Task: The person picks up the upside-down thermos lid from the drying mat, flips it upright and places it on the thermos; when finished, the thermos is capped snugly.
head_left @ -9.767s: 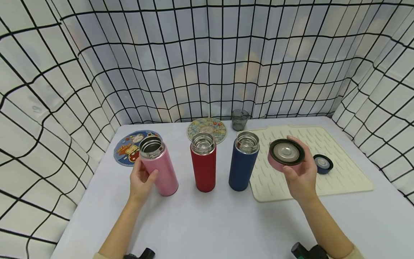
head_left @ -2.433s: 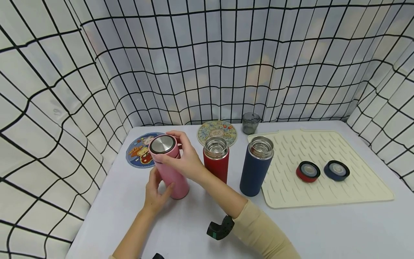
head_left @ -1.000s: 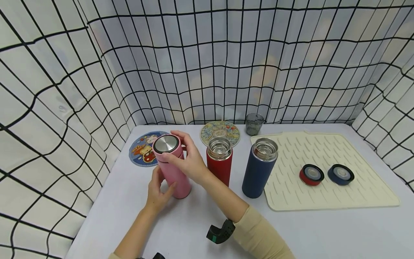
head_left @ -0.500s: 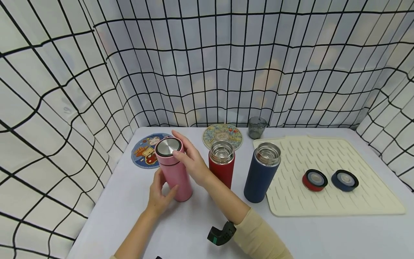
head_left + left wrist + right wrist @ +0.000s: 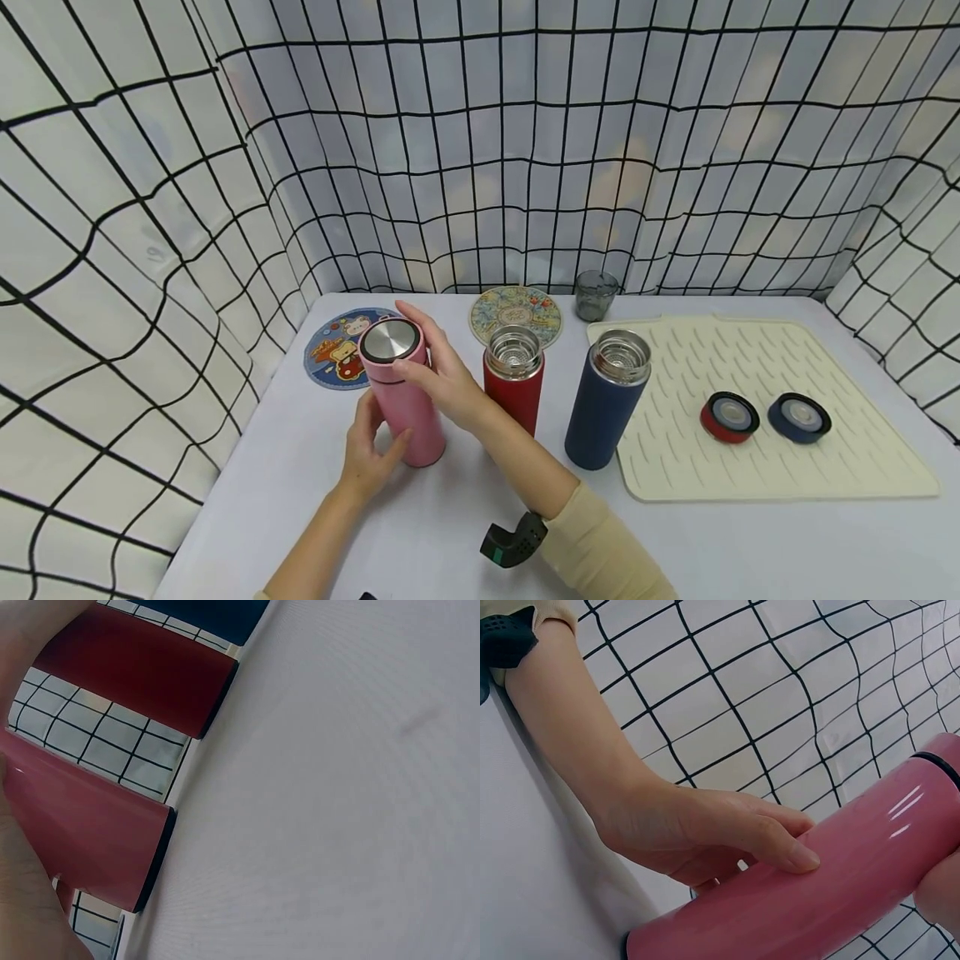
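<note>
Head view: pink flask upright on white desk, capped with pink lid. Left hand wrapped round lower body in a closed grip. Right hand beside the lid, fingers loosely curved and touching its side; no firm hold to be made out. Red flask and blue flask open-topped just to the right. Red lid and blue lid side by side on cream mat.

Left wrist view: bases of pink flask and red flask on desk.

Right wrist view: left hand, thumb pressed along pink flask.
</note>
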The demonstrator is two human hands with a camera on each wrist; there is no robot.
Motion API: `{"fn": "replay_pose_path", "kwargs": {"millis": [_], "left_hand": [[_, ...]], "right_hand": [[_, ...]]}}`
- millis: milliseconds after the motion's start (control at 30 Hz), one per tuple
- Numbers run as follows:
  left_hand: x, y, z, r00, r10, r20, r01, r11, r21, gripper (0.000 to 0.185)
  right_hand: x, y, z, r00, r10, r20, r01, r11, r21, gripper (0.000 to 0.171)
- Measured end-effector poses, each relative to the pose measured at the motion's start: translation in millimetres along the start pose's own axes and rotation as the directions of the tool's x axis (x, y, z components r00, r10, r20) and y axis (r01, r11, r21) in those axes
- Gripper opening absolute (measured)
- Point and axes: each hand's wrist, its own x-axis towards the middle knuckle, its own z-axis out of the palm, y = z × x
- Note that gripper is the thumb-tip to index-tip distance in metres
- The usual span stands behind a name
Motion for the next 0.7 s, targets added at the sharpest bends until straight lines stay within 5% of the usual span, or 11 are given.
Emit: {"fn": "replay_pose_path", "kwargs": {"millis": [300, 700], "left_hand": [[1.3, 1.2, -0.5, 1.000, -0.010, 0.000, 0.010, 1.000, 0.007, 0.060], [1.8, -0.9, 1.1, 1.000, 0.021, -0.004, -0.021, 0.999, -0.026, 0.060]], "right_hand": [[1.2, 1.1, -2.1, 0.999, -0.010, 0.031, 0.008, 0.998, 0.066, 0.059], [1.4, -2.4, 5.6, 0.987, 0.094, -0.130, -0.101, 0.994, -0.047, 0.064]]}}
